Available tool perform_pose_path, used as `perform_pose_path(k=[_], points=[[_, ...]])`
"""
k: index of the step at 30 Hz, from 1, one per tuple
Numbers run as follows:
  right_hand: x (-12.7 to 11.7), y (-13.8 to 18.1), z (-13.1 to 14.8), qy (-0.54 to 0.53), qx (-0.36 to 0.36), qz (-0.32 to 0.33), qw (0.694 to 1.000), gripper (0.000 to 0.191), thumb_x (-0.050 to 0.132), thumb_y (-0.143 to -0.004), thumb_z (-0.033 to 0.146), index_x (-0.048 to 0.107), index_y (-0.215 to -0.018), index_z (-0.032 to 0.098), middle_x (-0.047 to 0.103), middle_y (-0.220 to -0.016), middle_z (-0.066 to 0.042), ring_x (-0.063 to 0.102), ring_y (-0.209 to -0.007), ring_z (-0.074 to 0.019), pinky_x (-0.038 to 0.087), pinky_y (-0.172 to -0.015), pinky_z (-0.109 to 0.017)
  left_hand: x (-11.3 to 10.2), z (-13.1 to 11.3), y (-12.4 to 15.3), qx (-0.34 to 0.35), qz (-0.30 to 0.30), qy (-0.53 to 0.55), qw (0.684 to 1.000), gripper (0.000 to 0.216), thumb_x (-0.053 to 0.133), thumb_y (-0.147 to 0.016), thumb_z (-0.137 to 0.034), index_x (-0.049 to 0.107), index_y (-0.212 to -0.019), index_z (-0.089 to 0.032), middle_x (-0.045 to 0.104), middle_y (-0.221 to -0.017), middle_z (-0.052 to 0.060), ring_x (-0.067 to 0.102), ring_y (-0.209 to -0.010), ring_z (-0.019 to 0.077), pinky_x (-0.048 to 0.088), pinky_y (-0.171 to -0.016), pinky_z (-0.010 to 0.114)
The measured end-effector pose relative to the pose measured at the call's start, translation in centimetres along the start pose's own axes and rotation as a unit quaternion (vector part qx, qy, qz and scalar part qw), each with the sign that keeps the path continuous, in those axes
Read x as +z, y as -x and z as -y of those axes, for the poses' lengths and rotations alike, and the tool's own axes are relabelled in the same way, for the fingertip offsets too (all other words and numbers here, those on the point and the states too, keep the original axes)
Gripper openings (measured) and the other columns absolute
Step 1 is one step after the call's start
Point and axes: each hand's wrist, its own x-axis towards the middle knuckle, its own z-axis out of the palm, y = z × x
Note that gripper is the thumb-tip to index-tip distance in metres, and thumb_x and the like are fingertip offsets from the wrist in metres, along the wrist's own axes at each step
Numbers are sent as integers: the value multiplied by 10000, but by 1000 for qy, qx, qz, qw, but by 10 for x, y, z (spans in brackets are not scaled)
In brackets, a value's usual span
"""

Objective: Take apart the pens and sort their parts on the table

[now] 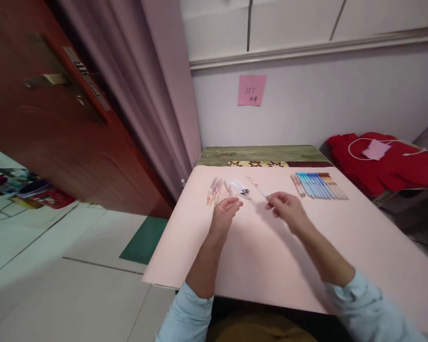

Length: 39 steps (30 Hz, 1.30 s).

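My right hand pinches the near end of a slim, pale pen, which slants up and left above the table. My left hand is closed, thumb against fingers; whatever it may hold is too small to make out. Just beyond the left hand lie a loose group of clear pen barrels and a bunch of white pen refills with dark ends. To the right of my right hand, a neat row of pens runs from pinkish through blue to brown.
Pink paper covers the table, with a green patterned cover showing at the back. Red cloth with a white cord sits at the right. A pink note is on the wall. A brown door stands left.
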Motion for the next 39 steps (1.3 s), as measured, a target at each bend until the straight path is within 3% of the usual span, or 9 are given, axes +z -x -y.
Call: perform_pose_path(k=[4,8,12,18,21,25,28,35,39], points=[[46,48,13,-278,31,103,954,350,707,-723,510,606,-744,176,650,-654,-7,386,-404,-54,239,-399,-207,13,-1,-2,-19,68,199,977,398,749,-749,-424,705,-1039,-155,729,-1088,152,653,-1044,234,444,-874,334],[52,60,15,-349,114,176,913,321,726,-743,463,606,-755,166,602,-653,18,385,-439,-40,225,-407,-178,10,-3,4,-40,75,236,968,335,802,-711,-358,720,-938,-127,740,-964,143,670,-957,223,470,-854,330],[50,59,12,-406,203,263,851,302,679,-815,450,662,-896,160,564,-649,26,446,-481,-50,286,-422,-150,9,1,10,-81,97,244,961,286,798,-721,-312,703,-919,-128,735,-927,113,602,-641,109,482,-664,264],[51,63,11,-509,220,336,762,302,647,-871,465,658,-873,163,331,-504,99,226,-378,-27,178,-372,-135,13,3,15,-70,153,292,942,271,735,-797,-323,710,-965,-112,726,-886,85,472,-504,30,488,-623,219],[48,64,12,-531,219,359,736,317,591,-911,477,647,-853,170,265,-499,103,187,-371,-37,166,-351,-139,15,2,18,-84,169,320,928,312,730,-804,-318,710,-1056,-134,724,-916,74,599,-639,80,526,-707,240],[48,66,14,-567,207,363,710,309,587,-918,438,659,-950,140,339,-556,92,215,-388,-29,200,-340,-125,17,1,21,-88,156,337,924,274,728,-802,-299,719,-1014,-126,731,-975,104,677,-941,177,529,-861,273],[52,69,14,-564,189,334,731,245,633,-889,388,660,-935,149,410,-586,79,257,-399,-23,246,-354,-122,17,2,24,-84,147,326,930,246,740,-780,-304,710,-952,-129,728,-876,93,689,-882,180,546,-806,272],[60,75,11,-347,13,163,924,362,758,-743,510,624,-763,174,565,-582,34,442,-449,-59,338,-418,-183,26,0,28,-64,102,264,957,338,784,-711,-385,653,-907,-142,725,-834,63,519,-390,92,452,-401,261],[58,70,12,-262,48,122,956,478,676,-752,646,626,-812,174,550,-510,30,472,-407,-90,338,-393,-206,29,-3,21,-52,41,282,957,314,799,-709,-319,672,-905,-109,724,-846,95,664,-642,154,518,-553,253]])
